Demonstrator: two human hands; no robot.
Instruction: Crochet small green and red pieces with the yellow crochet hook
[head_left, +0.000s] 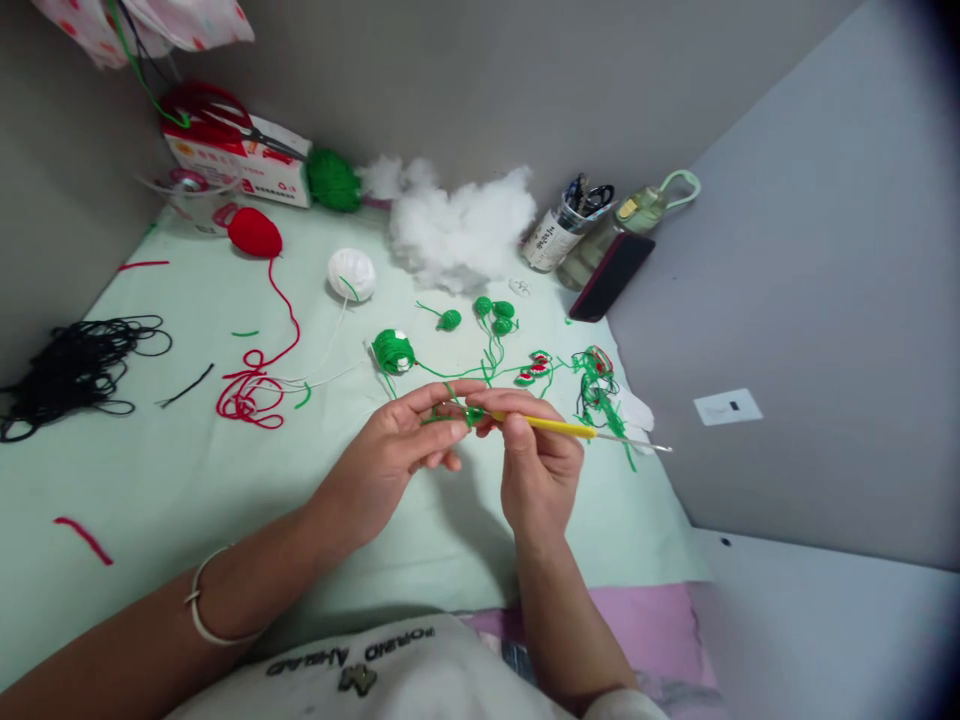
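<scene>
My right hand (541, 450) is closed around a crochet hook (559, 426) with a yellow grip and a metal tip pointing right. Its other end meets a small piece of green crochet (472, 415), pinched between the thumb and fingers of my left hand (405, 440). A green strand runs over the left fingers. Just behind the hands sits a ball of green yarn (393, 352). Small green crocheted balls (502, 312) with loose tails lie farther back, and red, white and green crocheted pieces (534, 368) rest to their right.
White stuffing (465, 225) is heaped at the back. A red yarn ball (255, 232), a white yarn ball (352, 275) and black yarn (64, 370) lie left. Scissors (232, 115) top a box (247, 165). A phone (613, 277) leans against a bottle (592, 250) at right.
</scene>
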